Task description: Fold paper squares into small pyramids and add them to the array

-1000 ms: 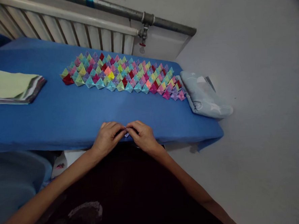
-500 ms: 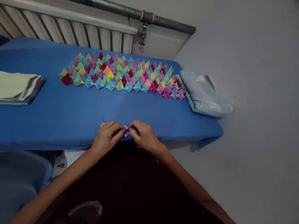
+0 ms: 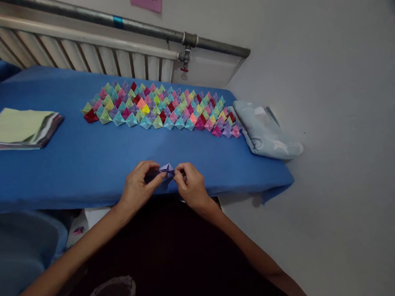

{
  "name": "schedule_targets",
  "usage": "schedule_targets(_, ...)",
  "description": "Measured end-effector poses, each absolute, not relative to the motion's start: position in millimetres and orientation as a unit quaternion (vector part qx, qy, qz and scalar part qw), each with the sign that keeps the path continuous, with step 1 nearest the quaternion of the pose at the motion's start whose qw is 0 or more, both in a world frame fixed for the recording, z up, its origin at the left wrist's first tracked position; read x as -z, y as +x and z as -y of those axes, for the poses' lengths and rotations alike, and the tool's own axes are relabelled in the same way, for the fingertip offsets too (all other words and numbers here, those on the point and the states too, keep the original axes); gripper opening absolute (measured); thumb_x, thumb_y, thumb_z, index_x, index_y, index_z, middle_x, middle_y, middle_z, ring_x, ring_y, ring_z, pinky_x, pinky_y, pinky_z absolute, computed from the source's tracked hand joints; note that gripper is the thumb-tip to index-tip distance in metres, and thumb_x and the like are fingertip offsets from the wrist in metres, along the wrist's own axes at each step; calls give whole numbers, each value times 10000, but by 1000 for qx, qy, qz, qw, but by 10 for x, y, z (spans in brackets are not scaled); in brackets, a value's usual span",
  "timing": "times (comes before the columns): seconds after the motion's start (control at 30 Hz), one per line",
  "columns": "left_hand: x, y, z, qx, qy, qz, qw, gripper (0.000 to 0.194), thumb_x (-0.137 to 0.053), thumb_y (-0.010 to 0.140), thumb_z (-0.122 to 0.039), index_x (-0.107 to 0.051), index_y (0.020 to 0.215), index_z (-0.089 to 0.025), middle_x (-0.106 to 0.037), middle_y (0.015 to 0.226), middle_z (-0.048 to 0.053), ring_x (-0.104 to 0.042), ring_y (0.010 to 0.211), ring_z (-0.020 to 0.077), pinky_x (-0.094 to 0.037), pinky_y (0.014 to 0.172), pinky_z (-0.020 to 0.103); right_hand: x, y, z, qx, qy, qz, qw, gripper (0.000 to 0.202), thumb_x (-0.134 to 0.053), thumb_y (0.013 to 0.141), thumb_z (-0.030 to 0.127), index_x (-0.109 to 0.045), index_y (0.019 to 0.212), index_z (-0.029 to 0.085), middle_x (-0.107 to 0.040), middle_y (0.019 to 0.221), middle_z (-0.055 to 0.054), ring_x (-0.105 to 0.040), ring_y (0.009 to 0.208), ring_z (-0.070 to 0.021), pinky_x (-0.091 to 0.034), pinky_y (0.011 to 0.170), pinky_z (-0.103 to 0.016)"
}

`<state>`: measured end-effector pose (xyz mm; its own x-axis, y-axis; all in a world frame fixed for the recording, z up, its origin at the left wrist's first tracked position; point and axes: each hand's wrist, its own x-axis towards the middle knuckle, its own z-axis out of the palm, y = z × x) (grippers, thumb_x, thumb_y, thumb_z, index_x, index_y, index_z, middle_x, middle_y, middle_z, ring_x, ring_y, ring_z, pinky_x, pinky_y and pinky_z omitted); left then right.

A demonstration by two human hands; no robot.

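A small purple origami boat (image 3: 167, 169) is held between my two hands over the front edge of the blue-covered table. My left hand (image 3: 141, 185) grips its left side between thumb and fingers. On the other side, my right hand (image 3: 190, 183) pinches its right tip, fingers curled. Beyond my hands, several rows of folded paper boats (image 3: 145, 122) in pink, green, blue, purple, red and yellow stand close together.
A stack of coloured paper sheets (image 3: 18, 125) lies at the left of the blue cloth (image 3: 95, 172). At the right end rests a folded grey-blue fabric (image 3: 266, 130). Behind the table are a radiator (image 3: 88, 56) and a pipe (image 3: 150, 30). A blue chair (image 3: 19, 248) stands lower left.
The purple paper has come open into a wider boat shape, with more of it showing between my fingers. My hands have spread slightly apart. The view has tilted up a little.
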<state>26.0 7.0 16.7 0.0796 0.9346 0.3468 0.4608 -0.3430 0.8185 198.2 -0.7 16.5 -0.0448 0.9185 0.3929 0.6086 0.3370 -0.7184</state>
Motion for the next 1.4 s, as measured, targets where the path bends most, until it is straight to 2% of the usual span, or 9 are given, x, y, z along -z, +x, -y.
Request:
schedule_targets(0.1, -207, 318, -49, -423, 686, -530, 264, 263, -665, 808, -407, -644, 975, -205, -671, 916, 33, -638, 811, 179, -532, 758, 332, -195, 1962, 7, -142, -517, 728, 427, 126, -426, 908, 212, -533, 842, 221, -625, 835, -49, -585, 786, -169, -469, 754, -295)
schedule_targets(0.27, -224, 363, -27, -419, 611, -537, 404, 303, -640, 797, -443, -632, 976, -198, -708, 856, 28, -665, 765, 185, -523, 726, 332, -215, 1956, 23, -112, -485, 750, 436, 133, -421, 923, 182, -524, 846, 214, -611, 816, -48, -585, 780, -165, -470, 748, -282)
schedule_targets(0.4, -204, 368, -39, -447, 558, -540, 443, 347, -639, 764, -451, -640, 987, -186, -703, 806, 18, -658, 730, 175, -515, 703, 318, -180, 1953, 47, -132, -486, 748, 432, 124, -430, 922, 185, -533, 859, 213, -608, 822, -43, -584, 775, -165, -476, 739, -281)
schedule_targets(0.63, -221, 363, -68, -467, 541, -531, 455, 368, -619, 763, -446, -643, 1017, -181, -685, 743, -2, -634, 667, 157, -528, 680, 311, -204, 1974, 68, -148, -467, 774, 402, 233, -407, 902, 110, -599, 987, 210, -623, 927, -68, -585, 856, -182, -491, 809, -306)
schedule_targets(0.83, -290, 316, -258, -450, 555, -535, 451, 356, -606, 742, -414, -652, 1005, -179, -705, 747, 6, -652, 651, 166, -528, 654, 299, -198, 1979, 18, -168, -490, 758, 396, 237, -412, 875, 93, -613, 929, 208, -611, 916, -66, -591, 874, -183, -494, 829, -309)
schedule_targets(1.03, -399, 279, -753, -361, 630, -552, 410, 306, -550, 720, -295, -692, 968, -186, -701, 695, -5, -643, 619, 168, -506, 606, 274, -229, 2018, -208, -249, -525, 694, 426, 178, -442, 900, 193, -618, 928, 200, -617, 886, -37, -605, 773, -148, -493, 731, -274)
schedule_targets(1.2, -421, 273, -1151, -280, 675, -521, 441, 236, -543, 701, -277, -697, 860, -195, -692, 651, -3, -643, 557, 174, -517, 559, 278, -418, 2082, -654, -256, -544, 666, 441, 154, -513, 894, 297, -618, 830, 204, -629, 842, -13, -583, 765, -136, -471, 727, -262)
schedule_targets(1.3, -419, 283, -1349, -267, 688, -502, 451, 215, -531, 709, -293, -696, 824, -217, -692, 650, -8, -653, 566, 178, -522, 555, 277, -476, 2066, -992, -286, -548, 672, 407, 113, -590, 831, 304, -624, 834, 196, -631, 824, 4, -573, 745, -129, -463, 712, -261)
schedule_targets(1.4, -432, 310, -1518, -266, 710, -483, 438, 205, -515, 715, -303, -696, 782, -234, -697, 666, -13, -661, 600, 178, -521, 571, 269, -477, 2023, -1292, -343, -555, 677, 339, 62, -596, 789, 240, -626, 793, 186, -613, 724, 28, -553, 671, -119, -434, 636, -244)
